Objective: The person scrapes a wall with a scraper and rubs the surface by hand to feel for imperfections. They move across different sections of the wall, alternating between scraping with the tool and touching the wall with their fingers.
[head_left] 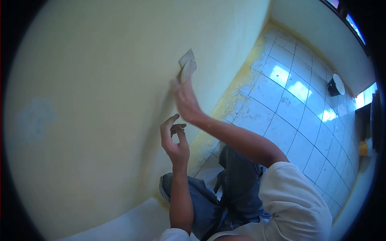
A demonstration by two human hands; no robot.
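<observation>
My right hand (186,98) is closed on a putty knife and stretched up to the pale yellow wall (104,84). The flat, squarish blade of the putty knife (187,57) overlaps the wall, pointing upward, and motion blurs some of the fingers. Lower down and nearer to me, my left hand (175,140) is raised in front of the wall. Its fingers are bent and apart from the thumb, with nothing visible between them. Whitish smudges show on its fingers.
A lighter patch (36,118) marks the wall at left. White floor tiles (277,128) stretch to the right, with crumbs and dust along the wall's foot. A dark bucket with a white rim (335,85) stands by the far wall. A yellow-orange object (365,148) sits at the right edge.
</observation>
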